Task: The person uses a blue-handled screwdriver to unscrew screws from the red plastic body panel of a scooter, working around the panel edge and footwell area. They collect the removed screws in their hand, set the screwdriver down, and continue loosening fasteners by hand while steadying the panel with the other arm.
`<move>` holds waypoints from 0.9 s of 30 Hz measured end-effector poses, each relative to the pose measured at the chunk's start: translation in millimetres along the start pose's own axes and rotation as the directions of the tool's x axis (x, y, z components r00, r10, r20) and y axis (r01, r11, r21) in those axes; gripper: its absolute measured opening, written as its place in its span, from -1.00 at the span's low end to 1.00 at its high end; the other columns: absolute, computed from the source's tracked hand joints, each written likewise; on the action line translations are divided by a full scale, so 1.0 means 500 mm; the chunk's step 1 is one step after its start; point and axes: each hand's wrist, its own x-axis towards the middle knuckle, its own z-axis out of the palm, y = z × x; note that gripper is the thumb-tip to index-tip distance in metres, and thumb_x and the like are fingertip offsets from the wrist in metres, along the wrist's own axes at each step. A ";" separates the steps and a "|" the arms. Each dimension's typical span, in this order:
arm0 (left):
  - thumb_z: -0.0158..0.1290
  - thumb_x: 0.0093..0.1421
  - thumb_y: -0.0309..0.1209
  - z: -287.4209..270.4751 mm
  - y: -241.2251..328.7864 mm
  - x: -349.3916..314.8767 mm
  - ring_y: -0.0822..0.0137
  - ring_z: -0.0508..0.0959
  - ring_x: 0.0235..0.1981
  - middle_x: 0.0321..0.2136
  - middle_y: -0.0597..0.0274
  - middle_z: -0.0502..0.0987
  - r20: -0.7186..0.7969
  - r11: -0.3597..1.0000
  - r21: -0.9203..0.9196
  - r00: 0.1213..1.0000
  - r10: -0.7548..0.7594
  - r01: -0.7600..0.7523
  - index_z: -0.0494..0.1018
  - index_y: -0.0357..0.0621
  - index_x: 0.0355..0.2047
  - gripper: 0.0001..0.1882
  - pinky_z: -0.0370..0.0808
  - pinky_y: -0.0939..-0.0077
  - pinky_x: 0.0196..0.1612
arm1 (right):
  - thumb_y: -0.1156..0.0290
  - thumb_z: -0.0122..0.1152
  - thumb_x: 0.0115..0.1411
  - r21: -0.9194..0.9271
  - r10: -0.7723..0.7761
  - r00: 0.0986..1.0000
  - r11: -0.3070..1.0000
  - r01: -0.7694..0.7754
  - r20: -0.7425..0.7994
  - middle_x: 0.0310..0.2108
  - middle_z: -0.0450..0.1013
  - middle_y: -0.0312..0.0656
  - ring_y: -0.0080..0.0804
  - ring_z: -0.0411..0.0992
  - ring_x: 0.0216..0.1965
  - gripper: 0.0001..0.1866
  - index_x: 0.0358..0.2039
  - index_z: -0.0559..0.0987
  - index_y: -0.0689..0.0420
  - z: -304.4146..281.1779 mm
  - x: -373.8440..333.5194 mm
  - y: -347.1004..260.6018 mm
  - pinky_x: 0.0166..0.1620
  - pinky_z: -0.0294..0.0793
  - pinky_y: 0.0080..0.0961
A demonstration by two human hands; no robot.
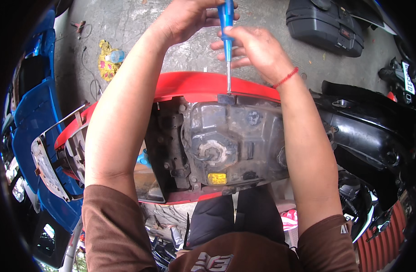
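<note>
1. Red panel (183,85): spans mid-frame, bordering the tank.
2. Tank (237,122): centre, top face exposed, leaving its edge within reach.
3. Left hand (190,19): top centre; grip curled round the handle's upper part, probably for turning force; frame edge crops it.
4. Right hand (259,49): upper centre-right; grip lightly pinching the handle's lower end, likely steadying it.
5. Screwdriver (227,28): top centre, tip pointed at the tab, seemingly for straight contact.
6. Tab (226,99): upper centre, beside the panel's edge.
</note>
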 end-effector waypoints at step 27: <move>0.32 0.24 -0.04 0.043 -0.035 0.013 0.41 0.58 -0.53 -0.39 0.27 0.56 0.011 0.951 -0.224 0.976 -0.216 0.213 0.41 -0.08 -0.17 -0.55 0.69 0.36 -0.28 | 0.20 0.34 0.28 -0.234 0.106 0.891 0.972 0.000 0.442 -0.43 0.52 -0.40 -0.66 0.39 -0.38 -0.71 -0.26 0.67 0.21 -0.035 -0.068 0.040 -0.27 0.39 -0.61</move>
